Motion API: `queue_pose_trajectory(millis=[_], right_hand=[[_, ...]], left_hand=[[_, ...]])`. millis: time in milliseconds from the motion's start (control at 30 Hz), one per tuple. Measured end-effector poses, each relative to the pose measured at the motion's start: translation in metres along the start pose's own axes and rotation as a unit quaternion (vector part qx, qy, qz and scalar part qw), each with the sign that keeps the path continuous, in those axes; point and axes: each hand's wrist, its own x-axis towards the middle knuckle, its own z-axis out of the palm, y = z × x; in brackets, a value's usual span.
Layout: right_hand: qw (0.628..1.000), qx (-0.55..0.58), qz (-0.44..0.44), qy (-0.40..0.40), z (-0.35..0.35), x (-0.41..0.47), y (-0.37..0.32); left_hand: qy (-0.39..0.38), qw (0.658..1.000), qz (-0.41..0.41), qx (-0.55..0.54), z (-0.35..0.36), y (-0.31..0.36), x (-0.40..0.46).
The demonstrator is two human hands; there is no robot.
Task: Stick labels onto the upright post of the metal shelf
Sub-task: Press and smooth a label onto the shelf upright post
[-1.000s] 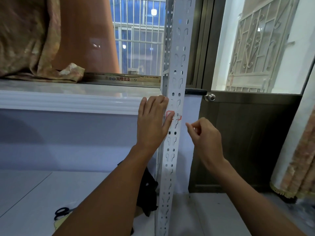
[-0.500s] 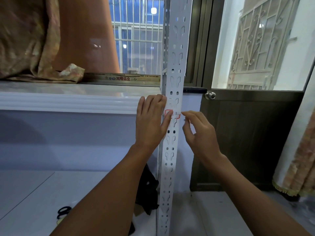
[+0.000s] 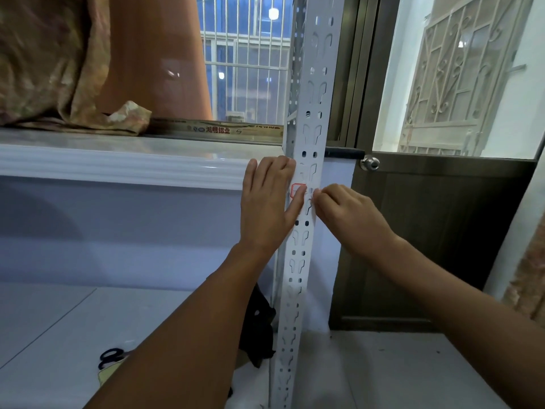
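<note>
The label [image 3: 296, 191], a small white sticker with a red border, sits on the front face of the upright post [image 3: 309, 160] in the middle of the frame, at the height of the window sill. I judge it is thin paper, very light and soft, easy to crease, and its glue side will catch at once, so I would take it only by the free edge and smooth it from one side to the other. The post looks like stiff perforated steel, painted white, so it will not bend under pressure.

My left hand [image 3: 269, 208] lies flat with straight fingers together, the thumb pressing on the left part of the label. My right hand [image 3: 351, 216] has curled fingers, and its fingertips [image 3: 316, 196] pinch at the right edge of the post; I cannot tell if they hold the label's end or only touch the metal.

Any print inside the red border is too small to read. On the window frame [image 3: 218, 129], left of the post, a strip carries blue Chinese characters and a logo, which I cannot read with certainty.
</note>
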Motion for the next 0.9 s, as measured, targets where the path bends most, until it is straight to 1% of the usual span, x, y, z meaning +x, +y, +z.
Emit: queue_pose_trajectory(millis=[133,233,333,433,533,600,633,700,767,900], right_hand=[[0.998,-0.033,-0.046,-0.015,-0.005,0.008,0.006],[0.999,-0.034,-0.033,-0.024,-0.001,0.011,0.005],[1.0,-0.003,0.014,-0.018,0.005,0.008,-0.002],[0.995,0.052,0.088,-0.004,0.01,0.007,-0.011],[0.972,0.139,0.186,0.016,0.01,0.009,-0.015],[0.955,0.203,0.216,0.005,0.004,0.007,-0.013],[0.951,0.224,0.214,-0.004,0.001,0.005,-0.011],[0.955,0.227,0.189,-0.021,-0.004,0.001,-0.008],[0.966,0.203,0.157,-0.029,-0.005,0.0,-0.006],[0.988,0.114,0.088,-0.057,-0.003,0.005,-0.006]], left_hand=[[-0.001,1.0,-0.004,0.005,0.001,0.001,0.0],[0.0,1.0,-0.008,0.001,-0.001,0.002,0.0],[-0.009,1.0,-0.019,-0.005,-0.004,0.006,0.0],[-0.018,0.999,-0.025,-0.009,-0.006,0.006,0.001],[-0.016,1.0,-0.023,-0.011,-0.007,0.006,0.002],[-0.015,0.999,-0.023,-0.017,-0.008,0.006,0.002],[-0.014,0.999,-0.023,-0.019,-0.008,0.006,0.002],[-0.013,0.999,-0.025,-0.021,-0.009,0.007,0.002],[-0.013,0.999,-0.028,-0.023,-0.008,0.008,0.002],[-0.014,0.999,-0.03,-0.026,-0.009,0.008,0.002]])
